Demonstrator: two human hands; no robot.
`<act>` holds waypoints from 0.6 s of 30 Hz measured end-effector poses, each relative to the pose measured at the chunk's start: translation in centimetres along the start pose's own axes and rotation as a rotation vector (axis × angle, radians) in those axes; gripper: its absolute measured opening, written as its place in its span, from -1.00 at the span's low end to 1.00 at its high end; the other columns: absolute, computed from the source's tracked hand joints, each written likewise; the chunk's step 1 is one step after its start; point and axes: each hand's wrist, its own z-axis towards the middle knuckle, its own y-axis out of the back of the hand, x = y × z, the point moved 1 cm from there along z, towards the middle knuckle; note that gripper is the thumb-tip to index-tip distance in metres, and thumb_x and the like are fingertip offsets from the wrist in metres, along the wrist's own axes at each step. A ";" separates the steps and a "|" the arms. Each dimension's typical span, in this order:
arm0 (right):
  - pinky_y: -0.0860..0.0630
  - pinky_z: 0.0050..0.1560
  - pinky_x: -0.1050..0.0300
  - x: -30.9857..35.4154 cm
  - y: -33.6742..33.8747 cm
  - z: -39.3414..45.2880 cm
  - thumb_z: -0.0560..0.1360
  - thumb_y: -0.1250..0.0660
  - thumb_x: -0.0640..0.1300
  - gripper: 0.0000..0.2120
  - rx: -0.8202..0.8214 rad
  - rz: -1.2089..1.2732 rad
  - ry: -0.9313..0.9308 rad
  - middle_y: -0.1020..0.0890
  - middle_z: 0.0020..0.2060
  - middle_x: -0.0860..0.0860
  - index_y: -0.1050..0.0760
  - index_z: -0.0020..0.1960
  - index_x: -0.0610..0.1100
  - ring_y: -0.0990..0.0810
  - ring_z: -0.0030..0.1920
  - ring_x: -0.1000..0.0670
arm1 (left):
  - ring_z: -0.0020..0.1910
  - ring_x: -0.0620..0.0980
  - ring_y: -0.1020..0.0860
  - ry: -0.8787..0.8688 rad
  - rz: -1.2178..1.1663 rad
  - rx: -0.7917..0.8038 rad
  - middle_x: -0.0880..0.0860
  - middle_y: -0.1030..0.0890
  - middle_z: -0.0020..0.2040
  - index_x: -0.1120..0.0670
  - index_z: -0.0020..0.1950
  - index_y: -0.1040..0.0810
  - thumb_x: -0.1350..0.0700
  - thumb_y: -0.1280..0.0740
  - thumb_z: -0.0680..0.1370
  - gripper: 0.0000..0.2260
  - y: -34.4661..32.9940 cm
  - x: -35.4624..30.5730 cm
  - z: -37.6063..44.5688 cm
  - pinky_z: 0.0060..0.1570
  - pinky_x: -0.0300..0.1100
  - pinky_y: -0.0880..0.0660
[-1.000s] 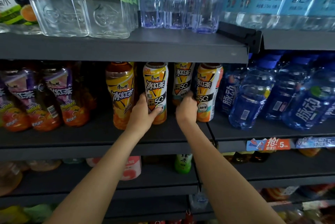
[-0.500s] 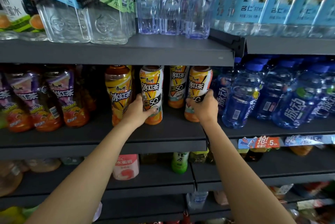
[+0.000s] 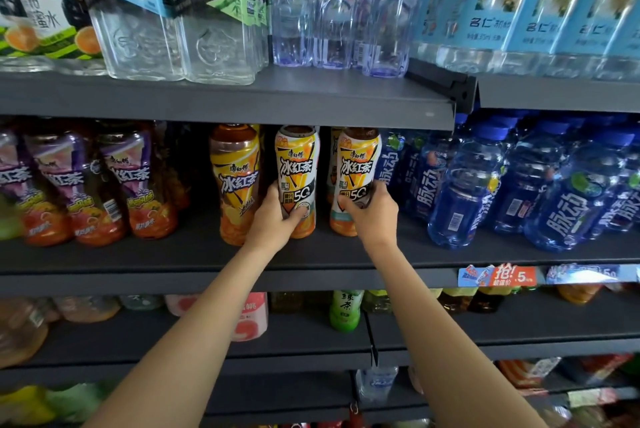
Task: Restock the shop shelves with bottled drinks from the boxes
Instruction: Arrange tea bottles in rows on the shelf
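Left fingers curled round the lower front of one tea bottle, thumb on its near-left side; left hand clamped low, likely to steady the base while sliding it; bottle upright on the middle shelf, label facing out.

Right fingers wrapped across the lower band of a second tea bottle, just at 3 o'clock of the first; right hand gripping from the right side, probably to square the label forward; small gap kept between the two bottles, seemingly to line them in rows.

At 9 o'clock of the pair, a yellow tea bottle, close beside; farther at 9 o'clock, purple-labelled bottles; at 3 o'clock, blue bottles, the nearest almost touching the right-hand bottle.

At 12 o'clock, the upper shelf with clear soda bottles; low clearance above the caps, hence the low grips; caps hidden by the shelf edge.

At 6 o'clock, a lower shelf with a green bottle; no boxes in view.
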 end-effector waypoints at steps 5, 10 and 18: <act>-0.43 0.04 0.14 0.1 -1.0 -0.9 0.41 -0.45 -0.08 -0.50 0.009 -0.038 -0.032 -0.55 0.13 -0.13 -0.34 0.22 -0.24 -0.51 0.16 -0.09 | 0.28 0.01 -0.43 -0.020 -0.072 -0.086 0.09 -0.46 0.29 0.17 0.40 -0.24 0.19 -0.43 0.44 -0.41 -1.2 0.6 -0.7 0.12 -0.36 -0.28; -0.47 0.14 -0.04 -0.4 -1.8 -1.7 0.41 -0.45 -0.10 -0.53 0.023 -0.083 -0.074 -0.52 0.14 -0.14 -0.32 0.19 -0.23 -0.49 0.18 -0.14 | 0.25 0.03 -0.46 -0.064 -0.014 -0.192 0.11 -0.50 0.23 0.18 0.34 -0.32 0.20 -0.46 0.40 -0.44 -2.0 1.0 -0.9 0.11 -0.36 -0.29; -0.41 0.22 -0.05 -0.3 -1.9 -1.9 0.44 -0.42 -0.09 -0.49 0.035 -0.090 -0.058 -0.49 0.20 -0.14 -0.29 0.27 -0.24 -0.44 0.24 -0.15 | 0.32 0.04 -0.40 -0.058 -0.003 -0.104 0.11 -0.43 0.33 0.15 0.43 -0.20 0.19 -0.42 0.45 -0.38 -1.9 1.1 -0.3 0.13 -0.35 -0.23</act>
